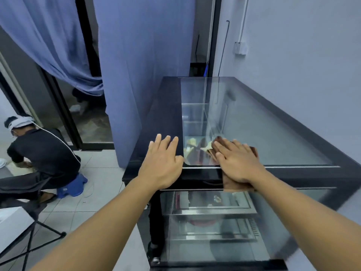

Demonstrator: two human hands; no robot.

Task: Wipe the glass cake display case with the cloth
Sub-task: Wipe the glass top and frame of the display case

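The glass cake display case (273, 133) stands in front of me, with a black frame, a glass top and a glass front that shows metal shelves inside. A brown cloth (230, 184) lies over the near edge of the top and hangs a little down the front. My right hand (236, 163) presses flat on the cloth with straight fingers, near the left corner of the glass top. Flat on the black left part of the case top rests my left hand (164, 163), fingers straight and holding nothing.
Blue curtains (136, 65) hang just behind and left of the case. A person (39, 153) in black crouches on the tiled floor at the left, beside a blue stool (74, 186). A white table with black legs (13, 227) stands at the lower left. A wall runs along the right.
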